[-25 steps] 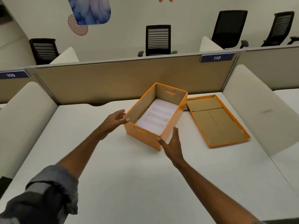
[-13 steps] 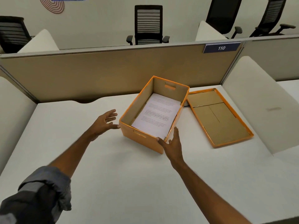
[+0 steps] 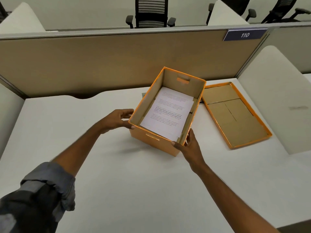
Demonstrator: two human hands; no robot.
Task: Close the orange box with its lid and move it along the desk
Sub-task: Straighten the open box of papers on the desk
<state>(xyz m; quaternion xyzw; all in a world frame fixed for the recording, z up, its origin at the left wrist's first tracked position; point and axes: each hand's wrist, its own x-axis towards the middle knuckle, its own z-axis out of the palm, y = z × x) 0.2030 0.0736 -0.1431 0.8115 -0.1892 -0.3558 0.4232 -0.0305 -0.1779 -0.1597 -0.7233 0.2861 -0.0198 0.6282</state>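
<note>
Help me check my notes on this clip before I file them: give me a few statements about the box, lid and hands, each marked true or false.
1. The lid is on the orange box. False: it lies upside down on the desk, to the right of the box, which is open.
2. Printed sheets of paper lie inside the box. True.
3. The right hand is at the box's near right corner. True.
4. The left hand holds the lid. False: it is at the box's near left corner, far from the lid.
5. The sign on the partition reads 110. True.
</note>
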